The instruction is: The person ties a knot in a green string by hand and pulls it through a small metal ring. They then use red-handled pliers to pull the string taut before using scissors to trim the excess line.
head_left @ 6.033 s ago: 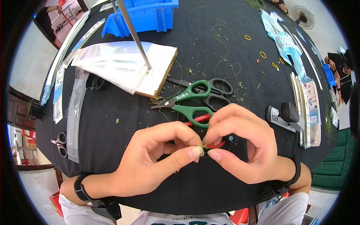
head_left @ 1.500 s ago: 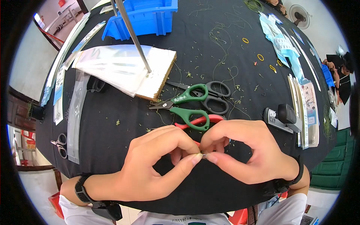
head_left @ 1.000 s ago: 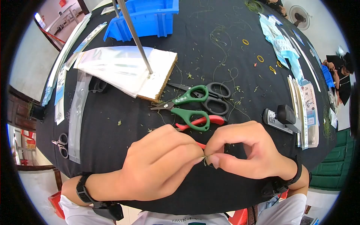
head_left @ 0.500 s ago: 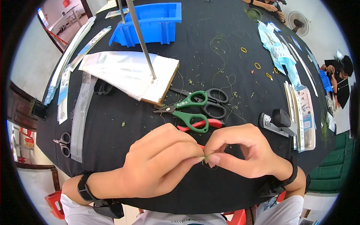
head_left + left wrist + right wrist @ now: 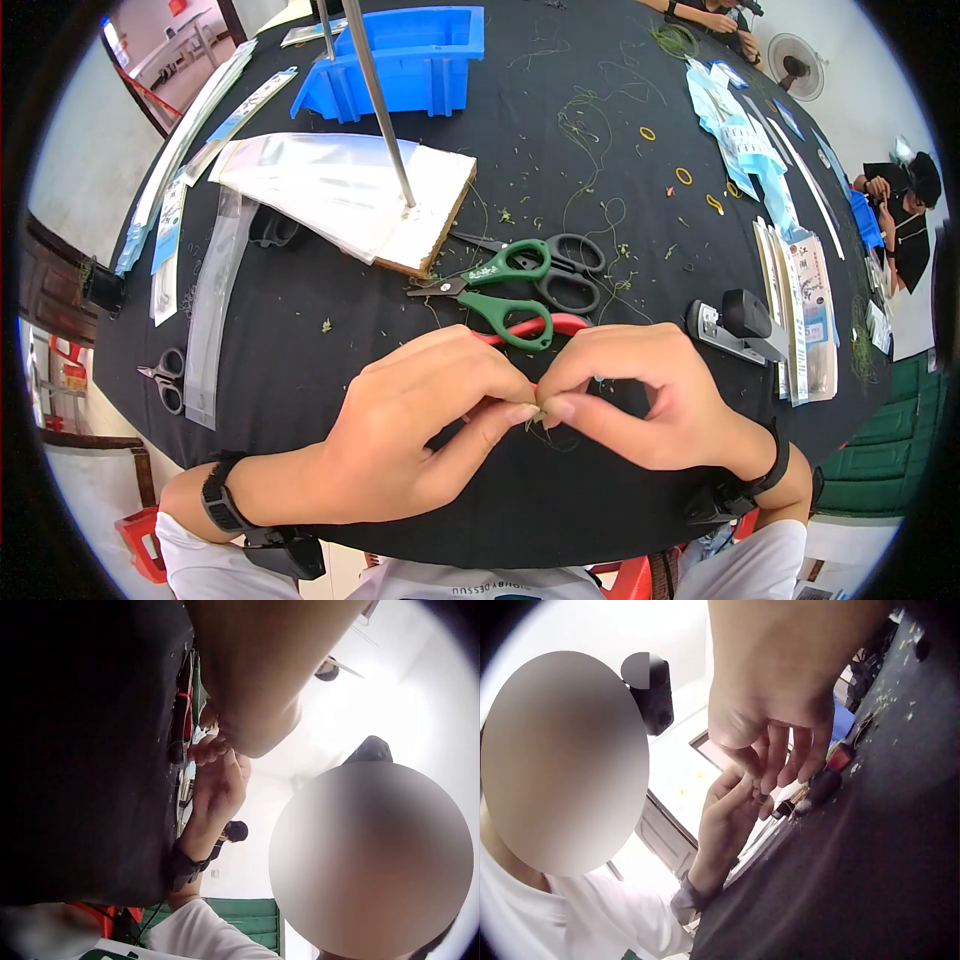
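My left hand (image 5: 425,430) and right hand (image 5: 650,400) meet fingertip to fingertip above the near part of the black cloth. Between thumb and forefinger each pinches a small greenish piece (image 5: 541,415) with a fine thread trailing below it; its exact shape is too small to tell. Just beyond the fingers lie green-handled scissors (image 5: 510,315) over red-handled pliers or cutters (image 5: 568,324), partly hidden by the hands. In the left wrist view the right hand (image 5: 217,784) faces the left; the right wrist view shows the left hand (image 5: 731,814) touching the right hand's fingertips.
Black scissors (image 5: 572,272) lie beyond the green ones. A white board (image 5: 430,190) with a metal rod (image 5: 378,100) and plastic sleeves stands left of centre, a blue bin (image 5: 420,70) behind. A stapler (image 5: 735,325) and packets (image 5: 815,300) lie right, small scissors (image 5: 168,378) left. Threads and scraps are scattered about.
The left hand's fingers have shifted, opening a gap behind its thumb, while both hands still pinch the small piece. Over the last second the head view has tilted, so the table things appear slightly lower.
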`<state>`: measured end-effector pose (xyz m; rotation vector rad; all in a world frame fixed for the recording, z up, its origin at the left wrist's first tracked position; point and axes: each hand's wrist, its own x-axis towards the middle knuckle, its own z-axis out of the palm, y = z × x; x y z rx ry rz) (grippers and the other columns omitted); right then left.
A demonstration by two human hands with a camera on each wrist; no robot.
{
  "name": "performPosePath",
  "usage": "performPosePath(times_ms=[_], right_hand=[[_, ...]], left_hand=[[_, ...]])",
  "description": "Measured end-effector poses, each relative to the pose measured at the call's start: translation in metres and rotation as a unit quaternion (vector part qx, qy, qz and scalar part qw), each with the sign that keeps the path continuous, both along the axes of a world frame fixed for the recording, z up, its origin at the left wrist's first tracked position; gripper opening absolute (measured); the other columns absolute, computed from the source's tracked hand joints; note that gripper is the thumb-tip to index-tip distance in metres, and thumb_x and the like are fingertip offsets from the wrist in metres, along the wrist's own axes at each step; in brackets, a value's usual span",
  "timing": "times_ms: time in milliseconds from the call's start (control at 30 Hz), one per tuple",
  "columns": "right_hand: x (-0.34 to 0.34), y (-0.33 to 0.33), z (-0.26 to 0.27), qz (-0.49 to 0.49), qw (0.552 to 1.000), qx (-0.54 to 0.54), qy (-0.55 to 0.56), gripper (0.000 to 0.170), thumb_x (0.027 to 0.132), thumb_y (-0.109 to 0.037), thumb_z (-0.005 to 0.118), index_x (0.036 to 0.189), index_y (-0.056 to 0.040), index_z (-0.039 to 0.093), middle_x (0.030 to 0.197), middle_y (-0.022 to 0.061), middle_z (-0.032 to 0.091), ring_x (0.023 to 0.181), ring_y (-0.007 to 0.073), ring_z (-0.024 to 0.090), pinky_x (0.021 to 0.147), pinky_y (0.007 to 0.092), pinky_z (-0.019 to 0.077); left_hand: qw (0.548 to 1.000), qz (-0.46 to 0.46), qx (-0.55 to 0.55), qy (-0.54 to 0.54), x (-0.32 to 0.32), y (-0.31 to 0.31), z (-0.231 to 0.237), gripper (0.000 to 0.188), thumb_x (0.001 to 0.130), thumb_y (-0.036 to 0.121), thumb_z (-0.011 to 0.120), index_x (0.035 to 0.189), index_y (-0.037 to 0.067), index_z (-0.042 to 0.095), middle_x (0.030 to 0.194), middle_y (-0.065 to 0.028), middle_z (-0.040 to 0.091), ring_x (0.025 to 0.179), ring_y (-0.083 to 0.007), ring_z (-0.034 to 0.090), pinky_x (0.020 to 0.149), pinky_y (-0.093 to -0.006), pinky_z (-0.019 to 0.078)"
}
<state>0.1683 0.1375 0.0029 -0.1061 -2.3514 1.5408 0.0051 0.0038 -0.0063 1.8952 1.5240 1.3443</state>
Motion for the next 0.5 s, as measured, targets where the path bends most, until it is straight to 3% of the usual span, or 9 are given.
performPosePath(times_ms=[100,300,500], right_hand=[[-0.0007,-0.0013,0.0015,-0.035,0.999,-0.040,-0.011,0.005,0.080,0.002,0.061,0.083,-0.0010,0.061,0.073,0.0064,0.061,0.063,0.0126,0.062,0.061,0.0250,0.0499],[-0.0018,-0.0013,0.0020,-0.024,0.998,0.057,0.023,0.008,0.076,0.004,0.063,0.082,-0.0013,0.060,0.070,0.0066,0.060,0.061,0.0158,0.062,0.063,0.0264,0.0489],[-0.0019,-0.0019,0.0021,-0.032,0.997,0.074,0.012,0.009,0.076,0.003,0.063,0.080,-0.0027,0.059,0.069,0.0061,0.059,0.061,0.0176,0.062,0.067,0.0293,0.0487]], left_hand=[[0.999,0.027,-0.010,-0.029,0.0004,-0.0002,-0.0014,0.009,0.076,-0.004,0.066,0.083,0.001,0.061,0.074,-0.0081,0.059,0.062,-0.0180,0.056,0.056,-0.0276,0.0441],[0.996,0.039,-0.029,-0.081,0.0020,-0.0012,-0.0057,0.006,0.080,-0.001,0.065,0.082,0.000,0.060,0.073,-0.0075,0.058,0.059,-0.0145,0.055,0.054,-0.0255,0.0436],[0.992,0.038,-0.056,-0.110,0.0032,-0.0023,-0.0071,0.005,0.081,0.000,0.064,0.082,0.000,0.060,0.073,-0.0075,0.058,0.059,-0.0138,0.056,0.054,-0.0252,0.0440]])
